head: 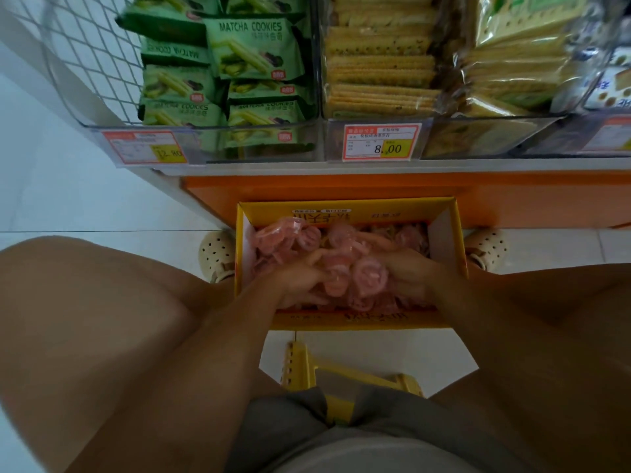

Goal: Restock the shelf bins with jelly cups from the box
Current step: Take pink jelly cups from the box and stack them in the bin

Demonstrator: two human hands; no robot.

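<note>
Up at the left end of the shelf, a clear plastic shelf bin (pixel 211 145) holds green packets of matcha cookies (pixel 252 46). A red and yellow price label (pixel 146 148) sticks on its front wall. Just beside it to the right, a second bin of the same kind (pixel 336 141) is filled with stacks of pale yellow crackers (pixel 379 70). Further right lie more crackers in clear bags (pixel 522 63). Under the shelf edge runs an orange base panel (pixel 341 189).

Lower, on the white tiled floor (pixel 68 199), an open yellow cardboard box (pixel 355 319) stands right in front of that panel. It is between two beige perforated shoes, one (pixel 216 254) at its left wall and one (pixel 488 249) at its right wall. The pink jelly cups (pixel 283 238) fill the box and are heaped higher toward its far left corner.

The left hand (pixel 300 279) is inside the box near the front wall, with its fingers curled around some of the cups. The right hand (pixel 406 271) is just beside it, bent over the heap and closed on several cups. A bunch of cups is pressed between both hands. How many each hand holds, I cannot tell.

Near the bottom edge of the view, a yellow plastic stool (pixel 300 367) shows between the bare thighs.
</note>
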